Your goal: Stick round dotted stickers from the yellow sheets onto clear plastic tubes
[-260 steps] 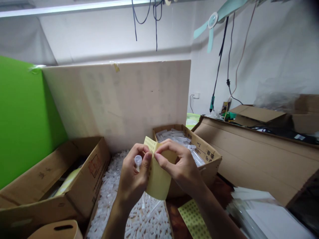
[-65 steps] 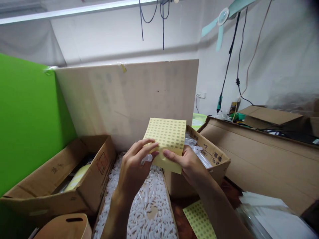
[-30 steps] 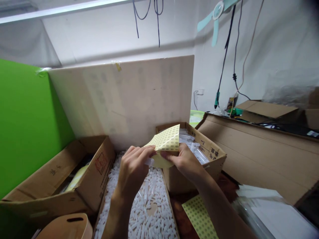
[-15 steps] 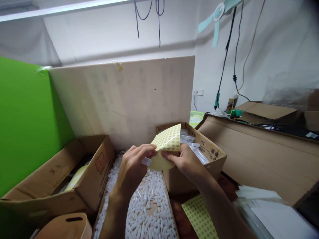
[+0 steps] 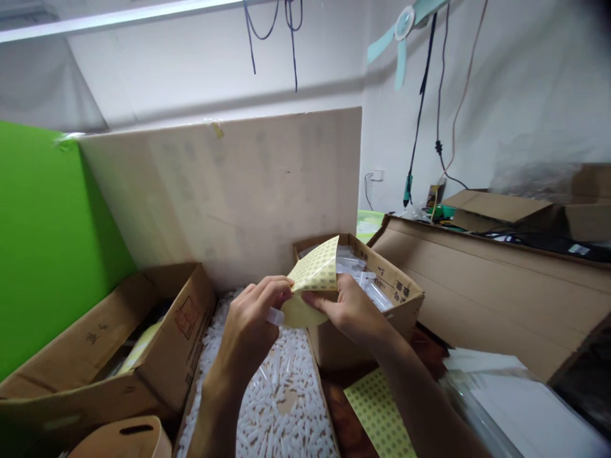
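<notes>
As left hand [image 5: 248,321] and right hand [image 5: 351,312] pinch sticker sheet [image 5: 317,273], box rim [image 5: 382,270] near

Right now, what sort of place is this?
Probably a small packing or labelling workshop: a heap of small white plastic tubes, open brown cardboard boxes, and a yellow sheet of tiny round stickers pinched between left hand and right hand.

Small clear tube [image 5: 275,316] mostly hidden by left hand [image 5: 248,321], lower sticker sheet [image 5: 377,416] cut by bottom edge

Two hands [image 5: 245,321] [image 5: 353,312], two yellow sticker sheets [image 5: 315,277] [image 5: 377,416], one clear tube [image 5: 275,316], one teal fan [image 5: 402,28], one upright board [image 5: 229,191].
</notes>
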A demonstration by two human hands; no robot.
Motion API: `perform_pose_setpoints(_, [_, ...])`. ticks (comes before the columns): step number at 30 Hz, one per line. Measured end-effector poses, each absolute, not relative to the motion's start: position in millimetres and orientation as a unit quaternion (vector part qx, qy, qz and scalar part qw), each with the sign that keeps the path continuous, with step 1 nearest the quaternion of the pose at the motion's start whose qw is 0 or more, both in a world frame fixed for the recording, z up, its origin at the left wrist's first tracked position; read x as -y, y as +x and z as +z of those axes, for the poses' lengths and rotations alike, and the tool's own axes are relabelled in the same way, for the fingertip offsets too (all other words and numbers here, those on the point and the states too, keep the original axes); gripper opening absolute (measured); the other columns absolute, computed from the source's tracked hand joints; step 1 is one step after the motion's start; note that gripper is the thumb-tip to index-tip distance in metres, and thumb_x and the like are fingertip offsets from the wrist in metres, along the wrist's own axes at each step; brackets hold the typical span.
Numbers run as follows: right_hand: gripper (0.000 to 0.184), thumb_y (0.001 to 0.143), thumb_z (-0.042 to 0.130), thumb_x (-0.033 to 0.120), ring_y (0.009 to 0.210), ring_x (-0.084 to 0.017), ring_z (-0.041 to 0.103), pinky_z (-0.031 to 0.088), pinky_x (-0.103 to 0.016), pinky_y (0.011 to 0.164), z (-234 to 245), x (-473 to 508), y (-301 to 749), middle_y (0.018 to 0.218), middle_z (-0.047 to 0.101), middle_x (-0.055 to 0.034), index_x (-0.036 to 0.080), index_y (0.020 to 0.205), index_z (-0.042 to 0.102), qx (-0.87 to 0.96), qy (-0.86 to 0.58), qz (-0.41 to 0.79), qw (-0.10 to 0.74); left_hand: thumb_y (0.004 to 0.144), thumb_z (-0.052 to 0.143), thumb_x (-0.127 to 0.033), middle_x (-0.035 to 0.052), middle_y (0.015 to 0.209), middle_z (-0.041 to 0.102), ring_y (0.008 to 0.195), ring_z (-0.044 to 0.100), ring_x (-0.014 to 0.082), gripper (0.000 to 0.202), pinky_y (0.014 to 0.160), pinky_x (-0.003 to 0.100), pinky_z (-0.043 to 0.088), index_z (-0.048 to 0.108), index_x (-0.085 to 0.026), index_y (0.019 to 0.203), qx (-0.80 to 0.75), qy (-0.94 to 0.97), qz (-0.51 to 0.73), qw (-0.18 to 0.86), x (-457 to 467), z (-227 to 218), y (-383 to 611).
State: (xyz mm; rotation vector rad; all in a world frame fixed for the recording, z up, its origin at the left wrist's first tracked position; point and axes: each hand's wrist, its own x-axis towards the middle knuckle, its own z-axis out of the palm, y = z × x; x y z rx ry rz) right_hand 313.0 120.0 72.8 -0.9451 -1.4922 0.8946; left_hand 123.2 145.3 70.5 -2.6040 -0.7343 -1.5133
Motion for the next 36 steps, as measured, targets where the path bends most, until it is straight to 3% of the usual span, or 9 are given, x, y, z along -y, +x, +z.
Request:
perform_pose_setpoints(7, [0.027, 0.084, 0.074, 0.028, 0.098, -0.027, 0.074, 0.061, -0.039, 0.085, 77.1, -117.8, 311.6, 0.104, 0.078, -0.0088, 0.018, 0.109, 0.074, 0.614, -0.405, 0.396, 0.549, 0.087, 0.046, 0.005, 0.0043, 0.108, 0.061, 0.086, 0.061, 0.0111, 0.027, 0.072, 0.019, 0.053, 0.052, -0.020, 0.095, 0.222, -0.842, -0.490, -0.030, -145.1, 72.8, 125.5])
perform_pose_setpoints(9, [0.043, 0.082, 0.076, 0.027, 0.099, -0.026, 0.073, 0.061, -0.037, 0.082, 78.2, -118.0, 311.2, 0.111, 0.076, -0.0104, 0.018, 0.122, 0.064, 0.596, -0.402, 0.392, 0.574, 0.090, 0.049, 0.001, 0.0044, 0.108, 0.059, 0.082, 0.059, 0.0101, 0.022, 0.069, 0.019, 0.052, 0.052, -0.020, 0.093, 0.223, -0.836, -0.500, -0.051, -144.7, 74.1, 125.5])
perform_pose_setpoints(12, [0.078, 0.079, 0.078, 0.024, 0.092, -0.024, 0.074, 0.062, -0.035, 0.075, 78.4, -119.1, 312.2, 0.115, 0.072, -0.0093, 0.025, 0.146, 0.037, 0.581, -0.394, 0.367, 0.610, 0.093, 0.051, -0.004, 0.0046, 0.107, 0.058, 0.075, 0.055, 0.0085, 0.016, 0.068, 0.019, 0.051, 0.053, -0.019, 0.090, 0.229, -0.820, -0.517, -0.084, -144.0, 76.2, 125.2])
perform_pose_setpoints(13, [0.081, 0.080, 0.077, 0.023, 0.088, -0.023, 0.074, 0.061, -0.034, 0.073, 78.5, -119.0, 313.0, 0.113, 0.072, -0.0076, 0.028, 0.148, 0.034, 0.587, -0.402, 0.342, 0.614, 0.094, 0.052, -0.005, 0.0048, 0.107, 0.058, 0.075, 0.055, 0.0085, 0.015, 0.068, 0.019, 0.051, 0.053, -0.019, 0.089, 0.233, -0.816, -0.520, -0.094, -143.7, 77.0, 125.0])
perform_pose_setpoints(15, [0.060, 0.085, 0.072, 0.021, 0.086, -0.021, 0.073, 0.059, -0.034, 0.075, 79.5, -117.9, 314.4, 0.106, 0.073, -0.0040, 0.031, 0.139, 0.048, 0.627, -0.421, 0.259, 0.602, 0.096, 0.053, -0.009, 0.0054, 0.106, 0.059, 0.078, 0.056, 0.0095, 0.014, 0.069, 0.020, 0.051, 0.055, -0.018, 0.086, 0.243, -0.810, -0.523, -0.110, -142.7, 78.3, 124.5])
perform_pose_setpoints(17, [0.022, 0.089, 0.067, 0.021, 0.088, -0.020, 0.071, 0.055, -0.034, 0.079, 81.6, -115.6, 315.0, 0.097, 0.074, -0.0021, 0.027, 0.111, 0.068, 0.682, -0.423, 0.178, 0.570, 0.098, 0.055, -0.014, 0.0060, 0.106, 0.059, 0.080, 0.057, 0.0105, 0.013, 0.071, 0.021, 0.052, 0.056, -0.018, 0.085, 0.251, -0.807, -0.521, -0.119, -141.8, 79.3, 123.8])
perform_pose_setpoints(19, [0.006, 0.091, 0.066, 0.021, 0.088, -0.019, 0.070, 0.053, -0.033, 0.080, 83.8, -113.0, 314.0, 0.092, 0.075, -0.0015, 0.023, 0.090, 0.072, 0.726, -0.400, 0.138, 0.542, 0.098, 0.056, -0.016, 0.0062, 0.106, 0.060, 0.077, 0.057, 0.0102, 0.012, 0.071, 0.022, 0.053, 0.057, -0.018, 0.086, 0.253, -0.808, -0.517, -0.123, -141.6, 79.9, 122.7])
perform_pose_setpoints(31, [0.007, 0.089, 0.065, 0.016, 0.079, -0.016, 0.066, 0.048, -0.029, 0.074, 84.6, -111.0, 305.0, 0.084, 0.070, -0.0009, 0.019, 0.084, 0.069, 0.763, -0.358, 0.092, 0.530, 0.097, 0.056, -0.014, 0.0037, 0.102, 0.058, 0.075, 0.057, 0.0088, 0.010, 0.070, 0.021, 0.053, 0.056, -0.018, 0.088, 0.215, -0.829, -0.496, -0.144, -143.4, 78.3, 123.8])
perform_pose_setpoints(36, [0.006, 0.090, 0.066, 0.016, 0.081, -0.016, 0.066, 0.048, -0.029, 0.075, 88.8, -106.8, 307.1, 0.085, 0.071, -0.0005, 0.020, 0.086, 0.069, 0.743, -0.353, 0.106, 0.559, 0.095, 0.053, -0.005, 0.0039, 0.108, 0.058, 0.082, 0.059, 0.0106, 0.018, 0.072, 0.022, 0.050, 0.058, -0.020, 0.103, 0.244, -0.826, -0.501, -0.083, -146.8, 73.0, 123.7])
